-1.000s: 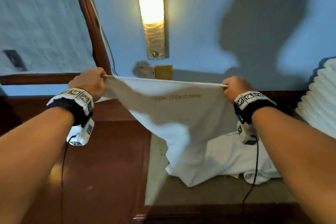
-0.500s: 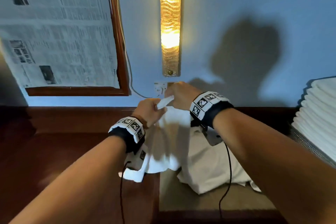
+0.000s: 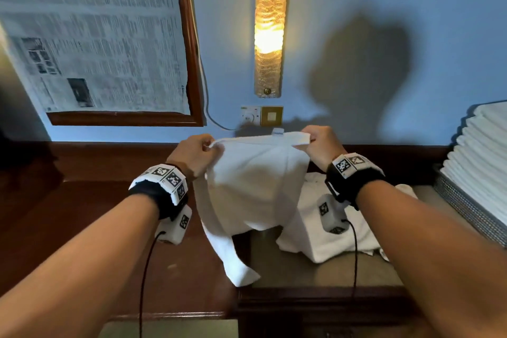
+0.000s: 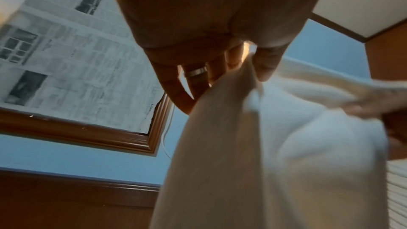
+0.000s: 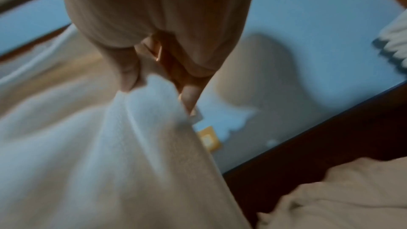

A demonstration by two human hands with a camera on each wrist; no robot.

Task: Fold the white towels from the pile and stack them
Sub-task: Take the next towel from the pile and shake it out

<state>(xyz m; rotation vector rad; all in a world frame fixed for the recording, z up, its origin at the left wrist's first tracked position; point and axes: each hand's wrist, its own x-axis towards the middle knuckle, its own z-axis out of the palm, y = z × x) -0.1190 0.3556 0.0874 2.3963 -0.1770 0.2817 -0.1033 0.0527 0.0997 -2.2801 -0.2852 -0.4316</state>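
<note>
A white towel (image 3: 252,189) hangs in the air, doubled over, above the dark wooden table (image 3: 90,228). My left hand (image 3: 196,155) pinches its top left corner and my right hand (image 3: 321,145) pinches the top right corner. Seen from the left wrist, thumb and fingers (image 4: 262,69) clamp the cloth (image 4: 253,154). The right wrist view shows my thumb (image 5: 127,74) pressing the towel (image 5: 123,145) against my fingers. The towel's lower tip hangs near the table. A pile of loose white towels (image 3: 337,230) lies under my right wrist.
A tall stack of folded white towels (image 3: 482,167) stands in a woven tray at the right edge. A lit wall lamp (image 3: 270,25), a wall socket plate (image 3: 262,115) and a framed newspaper (image 3: 96,35) hang on the blue wall behind the table.
A second ago the towel was stretched wide between my hands. They then came together, and now they have drawn apart again with the towel doubled.
</note>
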